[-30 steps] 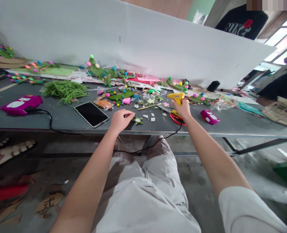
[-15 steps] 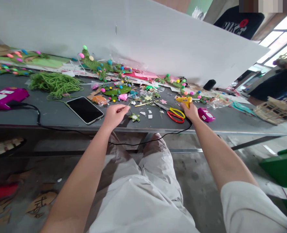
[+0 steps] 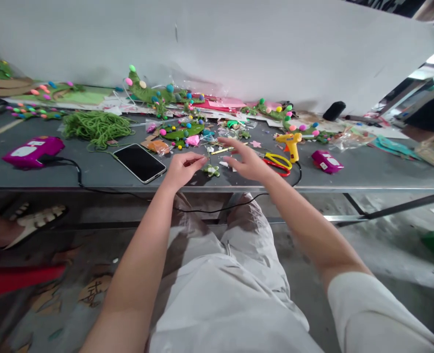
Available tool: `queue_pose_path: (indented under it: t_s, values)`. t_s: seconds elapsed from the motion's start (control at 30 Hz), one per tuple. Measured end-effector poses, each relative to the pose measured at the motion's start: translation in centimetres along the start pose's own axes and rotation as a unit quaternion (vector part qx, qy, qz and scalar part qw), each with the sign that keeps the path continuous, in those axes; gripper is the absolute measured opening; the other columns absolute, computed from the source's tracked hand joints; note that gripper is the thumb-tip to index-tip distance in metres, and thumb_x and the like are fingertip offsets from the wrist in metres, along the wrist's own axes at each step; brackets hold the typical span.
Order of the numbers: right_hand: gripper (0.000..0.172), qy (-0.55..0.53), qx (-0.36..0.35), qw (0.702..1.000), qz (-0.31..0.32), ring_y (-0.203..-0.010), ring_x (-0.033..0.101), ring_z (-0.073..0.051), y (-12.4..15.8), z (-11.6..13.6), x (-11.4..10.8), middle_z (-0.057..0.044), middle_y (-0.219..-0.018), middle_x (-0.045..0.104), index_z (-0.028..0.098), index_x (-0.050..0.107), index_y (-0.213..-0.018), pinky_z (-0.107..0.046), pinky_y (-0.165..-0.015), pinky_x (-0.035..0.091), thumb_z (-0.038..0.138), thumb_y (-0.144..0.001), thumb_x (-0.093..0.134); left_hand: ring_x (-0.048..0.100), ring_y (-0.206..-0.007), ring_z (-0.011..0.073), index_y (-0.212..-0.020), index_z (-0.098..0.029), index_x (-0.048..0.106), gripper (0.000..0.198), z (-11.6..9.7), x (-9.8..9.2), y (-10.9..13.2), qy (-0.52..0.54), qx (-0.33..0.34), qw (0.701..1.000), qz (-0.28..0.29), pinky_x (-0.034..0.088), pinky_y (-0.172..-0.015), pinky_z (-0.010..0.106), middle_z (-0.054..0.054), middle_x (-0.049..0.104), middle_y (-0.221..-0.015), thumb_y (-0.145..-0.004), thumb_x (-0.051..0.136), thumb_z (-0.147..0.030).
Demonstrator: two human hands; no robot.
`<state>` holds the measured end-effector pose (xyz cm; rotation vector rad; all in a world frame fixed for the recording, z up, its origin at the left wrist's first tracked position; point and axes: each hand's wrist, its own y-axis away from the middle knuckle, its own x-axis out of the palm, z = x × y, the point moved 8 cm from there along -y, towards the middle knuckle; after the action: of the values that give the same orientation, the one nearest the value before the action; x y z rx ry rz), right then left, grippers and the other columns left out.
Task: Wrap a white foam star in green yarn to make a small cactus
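Note:
My left hand [image 3: 184, 169] is pinched above the table's front part, closed on a thin strand that rises from a small green star-like piece [image 3: 211, 170] with a white patch. My right hand [image 3: 247, 161] hovers just right of it, fingers spread, holding nothing. Beyond my right hand, a yellow glue gun [image 3: 291, 143] rests on the table beside scissors [image 3: 277, 162] with yellow and red handles, partly hidden by that hand. A phone [image 3: 139, 163] lies left of my left hand.
Green yarn [image 3: 96, 128] is heaped at the left, near a purple device [image 3: 35, 152] with a black cable. Another purple device [image 3: 327, 162] is at the right. Pom-pom-covered green pieces [image 3: 183, 133] and paper scraps line the back. A person's sandalled foot [image 3: 36, 223] shows below left.
My right hand has let go of the glue gun, which stays on the table, and moved left towards my left hand. The view has turned slightly.

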<state>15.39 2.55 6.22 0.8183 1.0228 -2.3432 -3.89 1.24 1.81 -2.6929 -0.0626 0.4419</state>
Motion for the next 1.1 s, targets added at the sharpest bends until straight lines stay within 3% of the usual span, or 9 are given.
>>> queue_pose_path:
  t_s: [0.07,0.13,0.2,0.27,0.4,0.63,0.9,0.97,1.1]
  values:
    - [0.051,-0.016,-0.033,0.997,0.064,-0.136,0.056,-0.025,-2.0,1.4,3.0,-0.014,-0.148,0.059,0.017,0.055,-0.143,-0.041,-0.111,0.045,0.028,-0.094,0.057,0.066,-0.072,0.0204,-0.087,-0.016,0.08,0.038,0.2,-0.1,0.0,-0.005,-0.003,1.0,0.001,0.05,-0.067,0.03,0.007,0.078,-0.081,-0.08,0.073,-0.053]
    - [0.039,-0.024,-0.01,0.996,0.081,-0.116,0.066,-0.024,-3.1,1.2,4.2,-0.013,-0.126,0.071,0.015,0.065,-0.129,-0.04,-0.103,0.049,0.029,-0.093,0.057,0.066,-0.071,0.02,-0.09,-0.016,0.08,0.038,0.5,-0.1,-0.1,-0.014,-0.008,1.0,-0.003,0.049,-0.066,0.029,0.007,0.077,-0.08,-0.083,0.07,-0.052]
    - [0.027,-0.023,0.026,0.997,0.07,-0.089,0.067,-0.02,-3.2,0.3,4.2,-0.008,-0.1,0.075,0.016,0.071,-0.11,-0.035,-0.086,0.051,0.032,-0.094,0.056,0.066,-0.071,0.0198,-0.09,-0.015,0.08,0.036,0.8,-0.2,-0.1,-0.027,-0.012,1.0,-0.007,0.049,-0.065,0.029,0.006,0.076,-0.079,-0.086,0.067,-0.049]
    - [0.025,-0.013,0.057,0.997,0.052,-0.071,0.057,-0.015,-2.7,-0.6,3.4,-0.003,-0.079,0.068,0.016,0.071,-0.097,-0.03,-0.072,0.046,0.037,-0.095,0.057,0.066,-0.072,0.0199,-0.09,-0.016,0.08,0.035,0.9,-0.1,-0.1,-0.043,-0.015,0.999,-0.007,0.048,-0.066,0.029,0.006,0.076,-0.079,-0.088,0.065,-0.047]
    - [0.023,0.016,0.112,0.992,0.054,-0.059,0.038,-0.011,-1.4,-1.8,2.3,0.004,-0.06,0.049,0.017,0.071,-0.086,-0.028,-0.061,0.033,0.039,-0.089,0.064,0.064,-0.073,0.0203,-0.088,-0.017,0.081,0.026,0.6,0.4,-0.1,-0.082,-0.004,0.997,-0.003,0.048,-0.069,0.031,0.006,0.076,-0.081,-0.086,0.068,-0.04]
    - [0.039,0.01,0.181,0.983,0.026,-0.057,0.037,-0.012,-0.4,-3.6,2.6,0.001,-0.057,0.05,0.017,0.067,-0.069,-0.03,-0.056,0.029,0.051,-0.088,0.065,0.06,-0.068,0.0181,-0.084,-0.02,0.082,0.018,-0.1,0.9,-0.1,-0.127,0.034,0.991,0.013,0.043,-0.065,0.032,0.005,0.073,-0.079,-0.082,0.074,-0.035]
    - [0.018,-0.002,0.206,0.978,0.02,-0.053,0.036,-0.011,-0.2,-4.6,2.8,0.003,-0.053,0.046,0.016,0.071,-0.076,-0.03,-0.055,0.031,0.034,-0.08,0.07,0.059,-0.069,0.0182,-0.082,-0.02,0.082,0.018,-0.2,1.4,0.0,-0.154,0.033,0.987,0.029,0.042,-0.064,0.032,0.006,0.073,-0.08,-0.081,0.076,-0.037]
    - [0.013,-0.003,0.191,0.981,0.026,-0.058,0.044,-0.012,-0.4,-4.0,2.7,0.0,-0.064,0.058,0.016,0.074,-0.084,-0.03,-0.06,0.037,0.027,-0.079,0.068,0.059,-0.068,0.0178,-0.083,-0.02,0.082,0.021,-0.2,1.5,-0.1,-0.149,0.03,0.988,0.029,0.042,-0.064,0.032,0.006,0.072,-0.08,-0.08,0.077,-0.04]
    - [0.033,0.019,0.118,0.992,0.041,-0.08,0.06,-0.017,-1.2,-2.0,2.8,-0.008,-0.11,0.072,0.017,0.076,-0.112,-0.033,-0.081,0.048,0.022,-0.082,0.063,0.058,-0.068,0.0174,-0.086,-0.019,0.082,0.03,-0.4,1.6,-0.2,-0.142,0.037,0.988,0.04,0.043,-0.065,0.032,0.007,0.073,-0.083,-0.084,0.074,-0.048]
